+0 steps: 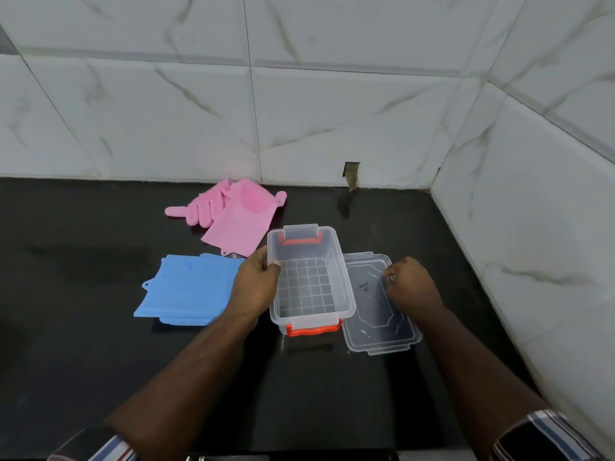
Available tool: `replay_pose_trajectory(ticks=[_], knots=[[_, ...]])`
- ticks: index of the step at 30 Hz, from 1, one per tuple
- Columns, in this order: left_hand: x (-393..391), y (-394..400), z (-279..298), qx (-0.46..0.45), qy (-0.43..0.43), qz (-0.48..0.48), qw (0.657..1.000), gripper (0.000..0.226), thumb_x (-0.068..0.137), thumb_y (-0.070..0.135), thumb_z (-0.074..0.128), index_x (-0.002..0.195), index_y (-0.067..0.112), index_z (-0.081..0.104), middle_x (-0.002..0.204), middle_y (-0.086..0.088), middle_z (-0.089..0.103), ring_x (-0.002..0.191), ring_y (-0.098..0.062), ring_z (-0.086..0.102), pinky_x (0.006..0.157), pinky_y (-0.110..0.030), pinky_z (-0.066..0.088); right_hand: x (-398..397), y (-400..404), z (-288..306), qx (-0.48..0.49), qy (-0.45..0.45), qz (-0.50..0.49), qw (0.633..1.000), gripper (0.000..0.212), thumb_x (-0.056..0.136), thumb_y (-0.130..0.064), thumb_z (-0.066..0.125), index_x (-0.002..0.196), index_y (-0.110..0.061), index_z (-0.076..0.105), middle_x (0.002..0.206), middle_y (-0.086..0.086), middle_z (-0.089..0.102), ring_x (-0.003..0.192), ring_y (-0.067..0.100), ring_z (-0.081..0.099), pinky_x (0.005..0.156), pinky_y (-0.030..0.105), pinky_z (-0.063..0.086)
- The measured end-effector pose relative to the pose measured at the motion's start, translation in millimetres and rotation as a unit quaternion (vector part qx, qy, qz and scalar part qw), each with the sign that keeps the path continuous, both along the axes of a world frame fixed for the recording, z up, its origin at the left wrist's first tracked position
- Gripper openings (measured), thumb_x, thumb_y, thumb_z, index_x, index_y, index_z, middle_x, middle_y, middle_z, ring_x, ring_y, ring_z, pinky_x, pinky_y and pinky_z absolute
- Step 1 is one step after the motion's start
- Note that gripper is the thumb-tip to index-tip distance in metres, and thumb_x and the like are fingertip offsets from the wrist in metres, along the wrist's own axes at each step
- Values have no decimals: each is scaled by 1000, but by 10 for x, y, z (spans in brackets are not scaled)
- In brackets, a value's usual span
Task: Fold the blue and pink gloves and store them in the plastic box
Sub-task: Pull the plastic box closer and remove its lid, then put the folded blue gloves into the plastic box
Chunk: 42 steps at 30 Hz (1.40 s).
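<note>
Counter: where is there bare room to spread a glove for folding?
Bare patches on the counter: the wide strip in front of the blue gloves and box, split by both forearms, and the far left. Crowded: the pink gloves almost touch the box, and the lid fills the gap towards the right wall.

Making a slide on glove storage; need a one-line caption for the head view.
Left hand grips the empty plastic box, right hand on its lid; gloves lie unboxed.
</note>
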<state>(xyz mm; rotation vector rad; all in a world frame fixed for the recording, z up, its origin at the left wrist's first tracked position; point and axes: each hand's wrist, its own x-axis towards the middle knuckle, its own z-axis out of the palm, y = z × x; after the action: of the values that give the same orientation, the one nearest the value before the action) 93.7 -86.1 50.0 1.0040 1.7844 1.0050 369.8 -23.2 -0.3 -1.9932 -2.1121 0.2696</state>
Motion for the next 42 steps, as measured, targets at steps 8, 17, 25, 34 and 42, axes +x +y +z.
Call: replay_pose_trajectory(ticks=[8,17,25,34,42], knots=[[83,128,-20,2,-31,-54,998,40,103,28,52,143,27,49,132,7,60,103,-12,59,99,-46,52,54,139,161,-17,26,-68,997,27,85,-2,61,109,-1,71,109,20,64,101,37,63,91,41,51],[-237,58,-156,-10,56,-65,996,42,99,33,59,140,23,54,134,3,61,102,-14,66,98,-40,54,-218,4,572,87,268,-125,951,28,91,-10,62,118,-11,69,112,6,72,100,17,67,95,32,52],[-1172,-196,-263,27,233,-30,972,24,97,19,58,118,21,70,113,8,69,96,-11,63,85,-23,42,-1490,-470,1312,19,499,-2,867,19,90,-5,62,100,-19,70,82,0,72,63,7,67,60,20,57],[-1624,-470,-541,44,345,-197,917,46,85,50,71,125,28,65,125,11,61,119,-12,53,103,-32,43,-2626,-688,205,-221,379,-35,898,35,80,-14,66,115,-17,62,108,-2,69,95,15,67,88,37,56],[-1673,-639,-702,77,416,-247,872,79,76,66,67,144,30,47,137,10,51,125,-17,46,101,-35,40,-2753,-647,154,-298,592,-169,729,58,87,-5,66,139,-17,42,117,10,65,99,21,68,73,33,58]])
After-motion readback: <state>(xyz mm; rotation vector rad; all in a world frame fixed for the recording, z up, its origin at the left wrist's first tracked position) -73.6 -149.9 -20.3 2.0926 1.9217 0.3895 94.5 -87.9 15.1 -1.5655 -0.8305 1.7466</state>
